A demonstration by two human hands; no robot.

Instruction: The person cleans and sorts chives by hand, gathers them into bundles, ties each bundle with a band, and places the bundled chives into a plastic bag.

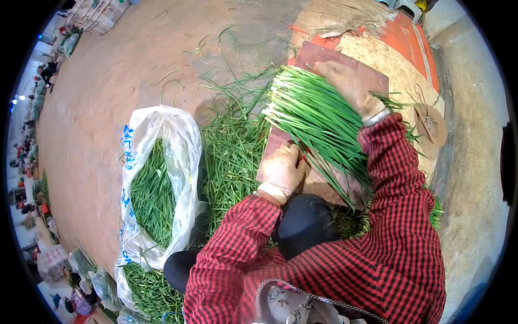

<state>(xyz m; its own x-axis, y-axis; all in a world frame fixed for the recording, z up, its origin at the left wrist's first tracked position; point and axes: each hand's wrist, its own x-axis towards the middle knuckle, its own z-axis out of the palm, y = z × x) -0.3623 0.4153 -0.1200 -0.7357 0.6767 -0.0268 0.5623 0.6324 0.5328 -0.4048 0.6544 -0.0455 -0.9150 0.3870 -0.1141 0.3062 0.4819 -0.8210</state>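
A thick bundle of long green stalks with pale ends (318, 116) lies across a reddish-brown board (372, 75), pale ends to the left. Gloved, my left hand (283, 166) is at the board's lower left edge, fingers curled together by a small red strip beside the bundle; what they pinch is too small to tell. My right hand (345, 83), also in a thin glove, rests over the upper side of the bundle, its fingers slightly blurred near the board's top.
Loose green stalks (232, 156) are heaped left of the board. Beyond them stands an open clear plastic bag (191, 140) of greens. A round brown disc (434, 124) lies at right. Far left are other people and bags.
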